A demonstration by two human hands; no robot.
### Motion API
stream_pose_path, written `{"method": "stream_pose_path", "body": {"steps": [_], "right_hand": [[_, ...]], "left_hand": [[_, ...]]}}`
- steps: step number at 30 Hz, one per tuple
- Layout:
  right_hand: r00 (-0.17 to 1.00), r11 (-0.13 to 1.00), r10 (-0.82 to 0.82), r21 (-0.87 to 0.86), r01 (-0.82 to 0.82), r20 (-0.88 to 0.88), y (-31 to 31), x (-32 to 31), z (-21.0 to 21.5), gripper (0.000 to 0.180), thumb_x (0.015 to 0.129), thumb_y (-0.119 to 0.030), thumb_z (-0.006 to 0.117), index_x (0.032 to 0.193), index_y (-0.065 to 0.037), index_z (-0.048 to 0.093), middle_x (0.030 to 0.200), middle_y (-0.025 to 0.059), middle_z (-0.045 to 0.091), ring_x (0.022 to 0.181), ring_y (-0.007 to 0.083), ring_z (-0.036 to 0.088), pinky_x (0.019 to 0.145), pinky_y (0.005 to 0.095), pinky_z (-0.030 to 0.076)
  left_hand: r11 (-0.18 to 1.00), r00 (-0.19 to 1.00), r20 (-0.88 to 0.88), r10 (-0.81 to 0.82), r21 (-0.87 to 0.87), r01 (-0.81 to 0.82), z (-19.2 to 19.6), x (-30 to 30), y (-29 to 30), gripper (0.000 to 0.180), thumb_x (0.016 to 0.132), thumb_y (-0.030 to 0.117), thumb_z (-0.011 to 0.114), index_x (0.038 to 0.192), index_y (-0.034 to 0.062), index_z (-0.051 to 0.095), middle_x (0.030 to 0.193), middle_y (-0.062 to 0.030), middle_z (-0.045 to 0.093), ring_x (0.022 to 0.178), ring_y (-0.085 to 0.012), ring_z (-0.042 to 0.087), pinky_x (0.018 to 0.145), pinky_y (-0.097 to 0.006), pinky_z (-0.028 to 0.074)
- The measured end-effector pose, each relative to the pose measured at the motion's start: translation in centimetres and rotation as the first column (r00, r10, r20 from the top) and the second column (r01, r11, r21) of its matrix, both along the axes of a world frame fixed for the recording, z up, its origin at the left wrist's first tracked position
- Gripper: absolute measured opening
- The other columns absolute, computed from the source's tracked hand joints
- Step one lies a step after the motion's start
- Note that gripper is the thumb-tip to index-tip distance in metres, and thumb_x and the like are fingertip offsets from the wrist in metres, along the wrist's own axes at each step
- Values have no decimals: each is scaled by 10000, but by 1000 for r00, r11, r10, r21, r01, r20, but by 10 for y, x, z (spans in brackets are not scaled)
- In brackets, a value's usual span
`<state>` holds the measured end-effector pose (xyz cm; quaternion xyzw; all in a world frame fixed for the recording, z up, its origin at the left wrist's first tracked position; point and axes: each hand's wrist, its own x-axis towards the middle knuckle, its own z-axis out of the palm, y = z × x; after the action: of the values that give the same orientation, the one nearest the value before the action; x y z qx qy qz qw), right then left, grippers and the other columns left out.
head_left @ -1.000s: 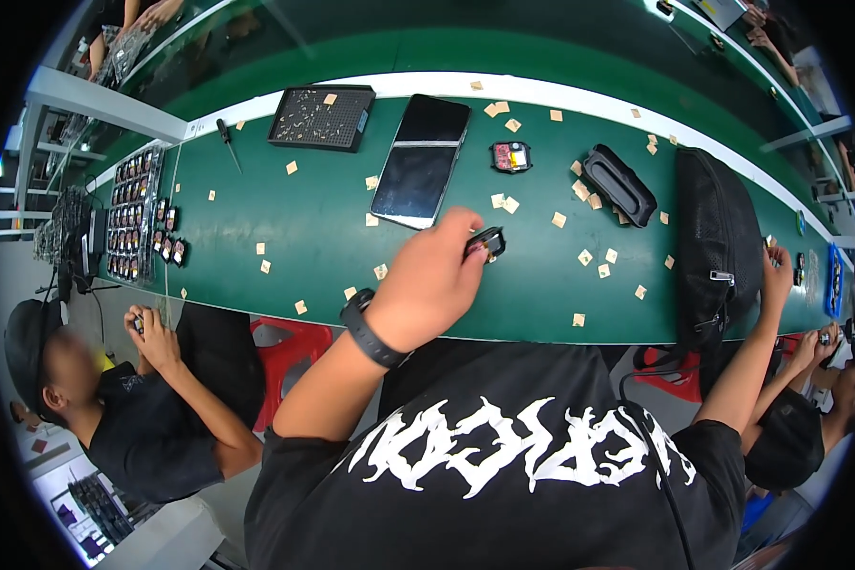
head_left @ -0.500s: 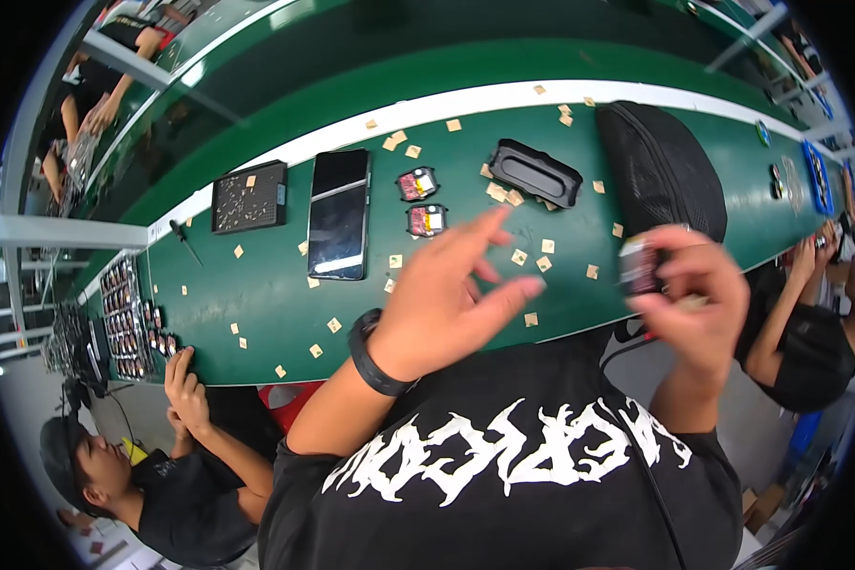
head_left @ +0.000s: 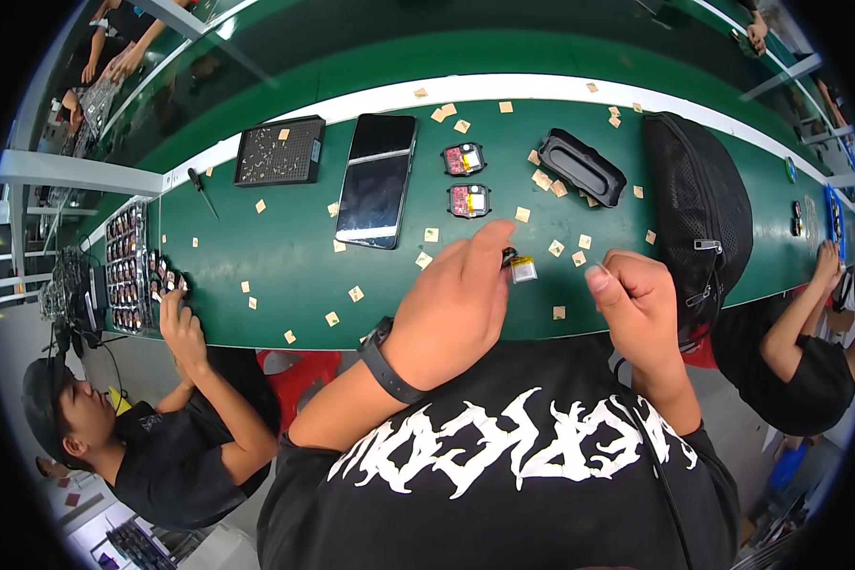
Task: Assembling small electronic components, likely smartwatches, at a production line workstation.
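1. Left hand [head_left: 456, 304]: thumb and fingers pinch a dark part [head_left: 509, 257], mostly hidden by the fingertips, above the near side of the green desk [head_left: 294, 252]. Directions below are taken from this hand.
2. Silver-and-yellow battery [head_left: 523, 270]: at 2 o'clock, just beside the dark part and clear of the fingers.
3. Right hand [head_left: 638, 309]: at 3 o'clock, apart from the left; fingers curled in, thumb tip close to them. Cannot tell whether it grips anything.
4. At 12 o'clock: 2 opened watch cases, the nearer [head_left: 468, 200] and the farther [head_left: 464, 160], both showing red and yellow insides.
5. At 11 o'clock: dark glossy tablet [head_left: 375, 195], lying flat.
6. Between 1 and 2 o'clock: black oval tray [head_left: 584, 166], tan squares [head_left: 541, 179] beside it.
7. At 2 o'clock, farther out: black zippered pouch [head_left: 698, 195].
8. At 10 o'clock: screwdriver [head_left: 197, 180], near a black parts tray [head_left: 299, 163].
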<state>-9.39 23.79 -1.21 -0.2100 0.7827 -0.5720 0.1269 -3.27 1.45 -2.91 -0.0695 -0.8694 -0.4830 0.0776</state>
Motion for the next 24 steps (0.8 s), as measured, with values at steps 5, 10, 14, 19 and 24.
{"method": "stream_pose_path", "body": {"steps": [5,10,14,19,24], "right_hand": [[992,980,127,153,-130,25,3,-1,4,430,934,-224,738,670,32,515,613,57,471,583,120,404,526,297,326],[998,988,57,142,-54,-17,-13,14,19,242,933,-162,719,871,35,592,754,98,594,627,172,536,576,304,421],[982,987,104,135,-83,-156,-14,22,21,148,912,-2,677,1037,10,599,859,134,653,713,277,642,635,359,495],[880,942,179,336,-24,-440,-22,24,24,181,873,45,680,1022,-9,592,757,133,629,667,330,624,607,415,499],[859,910,199,415,18,-472,-25,34,28,183,860,43,691,1004,-8,591,738,133,620,642,330,609,592,429,487]], "left_hand": [[973,995,6,-101,-206,100,8,0,-15,341,921,-15,616,1256,1,556,1007,-137,673,767,-231,648,697,-297,522],[973,949,257,-183,184,138,13,-2,-19,408,953,27,600,1353,-11,531,899,-103,677,723,-177,641,696,-295,504],[958,955,234,-184,259,122,16,1,-14,434,967,36,586,1392,-11,513,895,-88,675,722,-151,630,687,-292,498],[982,975,160,-156,127,136,19,5,-8,409,959,3,550,1365,-28,519,869,-135,656,753,-250,643,704,-335,506],[989,988,74,-139,63,135,19,9,-3,386,951,-5,540,1336,-38,528,871,-163,651,759,-329,640,696,-356,504]]}}
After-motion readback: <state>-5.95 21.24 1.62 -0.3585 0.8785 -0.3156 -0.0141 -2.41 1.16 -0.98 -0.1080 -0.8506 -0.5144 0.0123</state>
